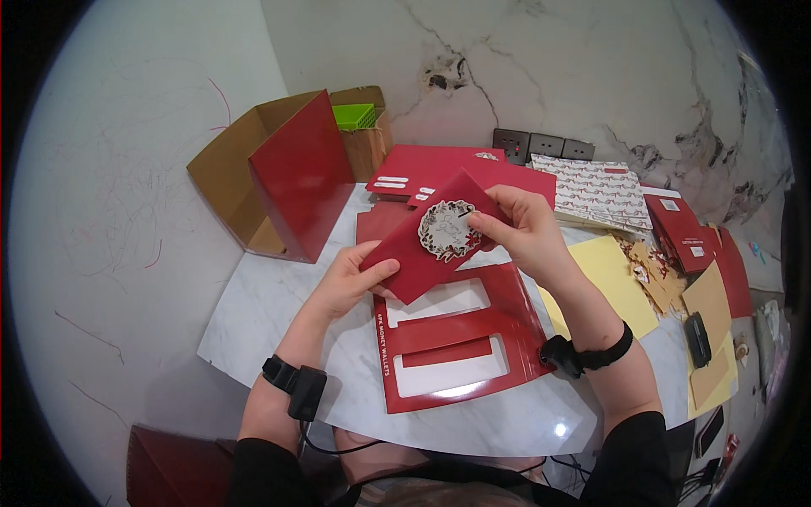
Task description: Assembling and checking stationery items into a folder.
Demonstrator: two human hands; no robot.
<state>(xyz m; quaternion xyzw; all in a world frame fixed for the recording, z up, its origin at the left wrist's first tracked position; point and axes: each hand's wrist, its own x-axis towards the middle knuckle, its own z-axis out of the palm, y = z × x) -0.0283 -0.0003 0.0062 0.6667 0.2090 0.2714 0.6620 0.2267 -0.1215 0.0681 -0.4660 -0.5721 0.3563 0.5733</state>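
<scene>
The red wallet (404, 260) is up in both hands, tilted, over the far part of the window card (453, 338). Left hand (345, 279) has the near left corner pinched, thumb on top. Right hand (525, 226) is gripping the far right edge, thumb right by the round badge (441, 233). Can't tell if the near corner touches the card below.

For holding it well, I'd stay on the edges like the left hand does and keep that right thumb off the badge, since raised trim probably bends or peels easily. Equal, light pull from both sides should keep the wallet flat without a crease.

The card lies flat on the marble bench (253, 314), two pale windows showing. Far side: red packs (463, 159), then a patterned stack (587, 190) to their right. Far left there's an open red box (306, 182). Over right, a yellow sheet (596, 266) beside some torn scraps (649, 272).
</scene>
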